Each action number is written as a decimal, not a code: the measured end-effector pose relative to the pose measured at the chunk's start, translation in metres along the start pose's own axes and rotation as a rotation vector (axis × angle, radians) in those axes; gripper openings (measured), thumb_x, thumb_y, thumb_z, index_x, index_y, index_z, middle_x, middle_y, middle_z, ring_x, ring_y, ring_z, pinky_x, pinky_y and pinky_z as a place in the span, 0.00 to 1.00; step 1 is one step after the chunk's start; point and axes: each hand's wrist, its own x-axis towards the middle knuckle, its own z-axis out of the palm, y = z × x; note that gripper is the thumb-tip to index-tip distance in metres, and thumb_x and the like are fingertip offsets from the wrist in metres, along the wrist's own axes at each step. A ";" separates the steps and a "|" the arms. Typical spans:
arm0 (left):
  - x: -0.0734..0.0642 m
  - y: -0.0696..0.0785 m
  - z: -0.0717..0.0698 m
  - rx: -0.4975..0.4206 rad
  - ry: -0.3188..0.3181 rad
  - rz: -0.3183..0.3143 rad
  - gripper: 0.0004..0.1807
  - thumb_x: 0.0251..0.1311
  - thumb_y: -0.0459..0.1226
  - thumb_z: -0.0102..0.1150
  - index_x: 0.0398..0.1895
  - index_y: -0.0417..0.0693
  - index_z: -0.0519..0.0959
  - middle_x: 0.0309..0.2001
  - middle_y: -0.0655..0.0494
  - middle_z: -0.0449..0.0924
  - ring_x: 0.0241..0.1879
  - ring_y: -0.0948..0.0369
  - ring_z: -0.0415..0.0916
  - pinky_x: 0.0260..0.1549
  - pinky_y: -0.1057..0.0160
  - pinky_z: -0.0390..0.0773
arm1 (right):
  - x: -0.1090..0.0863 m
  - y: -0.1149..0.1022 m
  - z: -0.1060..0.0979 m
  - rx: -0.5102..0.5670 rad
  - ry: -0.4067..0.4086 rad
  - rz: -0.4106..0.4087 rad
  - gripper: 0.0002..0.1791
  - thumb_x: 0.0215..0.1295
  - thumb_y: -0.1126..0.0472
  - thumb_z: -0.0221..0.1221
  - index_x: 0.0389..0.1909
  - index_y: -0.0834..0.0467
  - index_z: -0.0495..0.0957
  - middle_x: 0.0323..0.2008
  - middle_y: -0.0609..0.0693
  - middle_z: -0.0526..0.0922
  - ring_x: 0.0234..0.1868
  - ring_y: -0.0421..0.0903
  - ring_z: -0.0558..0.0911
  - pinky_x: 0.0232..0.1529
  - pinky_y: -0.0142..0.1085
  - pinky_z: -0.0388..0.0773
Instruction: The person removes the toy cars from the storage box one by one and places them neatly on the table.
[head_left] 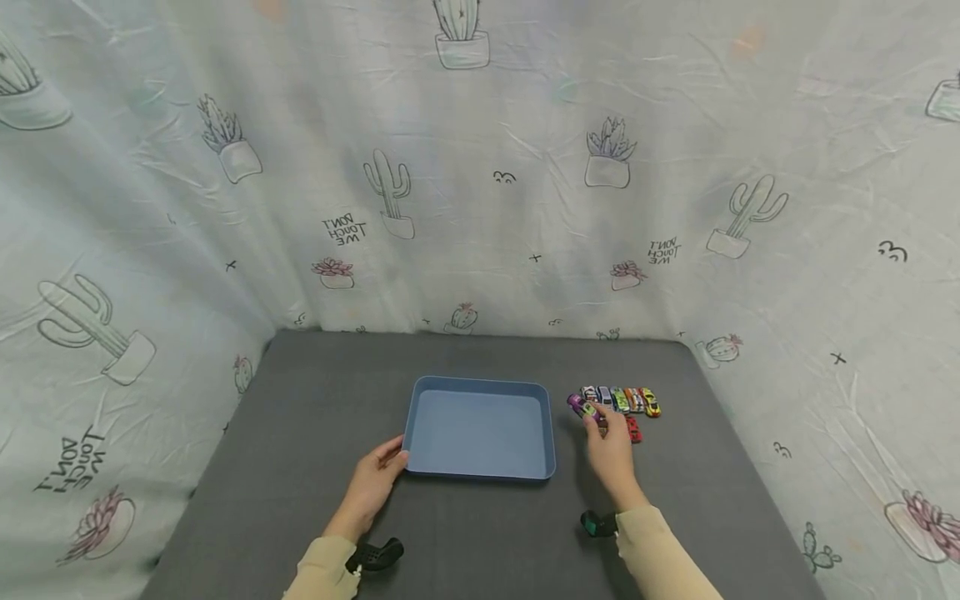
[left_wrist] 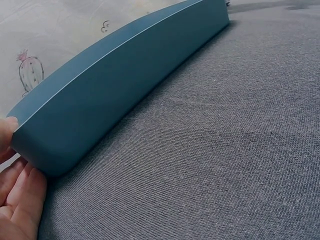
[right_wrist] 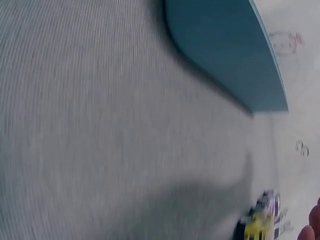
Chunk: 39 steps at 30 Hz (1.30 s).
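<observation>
A shallow blue tray (head_left: 480, 429) lies on the grey cloth in the head view. At its front left corner my left hand (head_left: 378, 475) grips it; in the left wrist view the thumb (left_wrist: 7, 132) is at the rim and the other fingers are lower, against the outer wall. To the right of the tray, my right hand (head_left: 611, 446) pinches a purple and green toy car (head_left: 582, 407) between thumb and fingers. A red toy car (head_left: 634, 430) shows beside that hand, partly hidden by it. In the right wrist view only fingertips (right_wrist: 307, 234) appear, at the right edge.
Behind the right hand, several toy cars stand side by side in a row, a yellow one (head_left: 650, 402) at its right end and a green one (head_left: 620, 400) in the middle. Patterned curtains (head_left: 480, 208) enclose the back and both sides of the grey table (head_left: 480, 533).
</observation>
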 end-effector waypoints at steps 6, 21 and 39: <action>-0.001 0.001 -0.001 0.001 -0.003 0.006 0.27 0.69 0.40 0.56 0.68 0.41 0.68 0.62 0.40 0.71 0.61 0.50 0.69 0.58 0.52 0.71 | 0.002 0.018 -0.017 -0.031 0.071 0.019 0.16 0.72 0.64 0.54 0.55 0.67 0.74 0.41 0.61 0.72 0.42 0.53 0.72 0.41 0.45 0.71; 0.001 -0.002 -0.002 -0.004 0.000 -0.013 0.26 0.68 0.41 0.57 0.67 0.43 0.69 0.61 0.44 0.73 0.61 0.52 0.70 0.59 0.50 0.70 | 0.000 0.051 -0.046 -0.010 0.165 0.190 0.22 0.75 0.59 0.48 0.62 0.70 0.68 0.48 0.66 0.70 0.47 0.58 0.71 0.46 0.51 0.68; -0.001 0.000 -0.002 0.010 -0.004 -0.024 0.26 0.69 0.42 0.56 0.68 0.46 0.69 0.62 0.45 0.72 0.61 0.52 0.69 0.59 0.50 0.70 | 0.001 0.078 -0.052 0.026 0.208 0.393 0.25 0.75 0.57 0.47 0.64 0.71 0.65 0.49 0.65 0.68 0.45 0.55 0.68 0.40 0.44 0.67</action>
